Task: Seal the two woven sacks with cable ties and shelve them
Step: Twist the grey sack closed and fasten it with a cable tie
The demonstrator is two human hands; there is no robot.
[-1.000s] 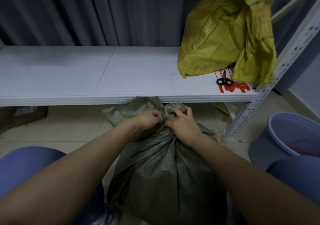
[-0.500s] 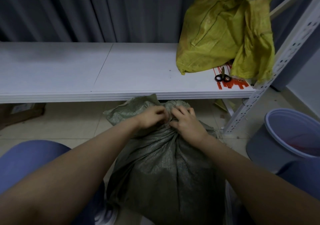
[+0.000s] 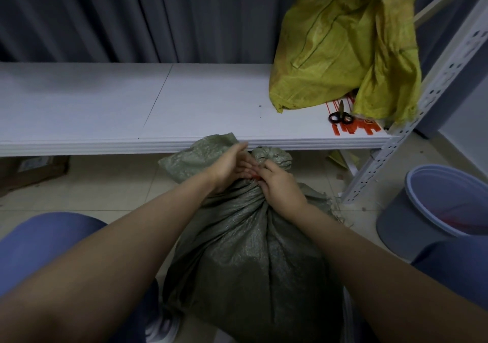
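At frame centre: right hand (image 3: pixel 282 188) pinches red cable tie (image 3: pixel 255 176) round gathered neck of grey-green sack (image 3: pixel 248 258); left hand (image 3: pixel 231 167) half-open, fingers steadying bunch. Sack on floor below shelf (image 3: pixel 132 110). Yellow sack (image 3: pixel 340 44) upper right, spare ties (image 3: pixel 356 129) and scissors (image 3: pixel 340 117) kept beside it.
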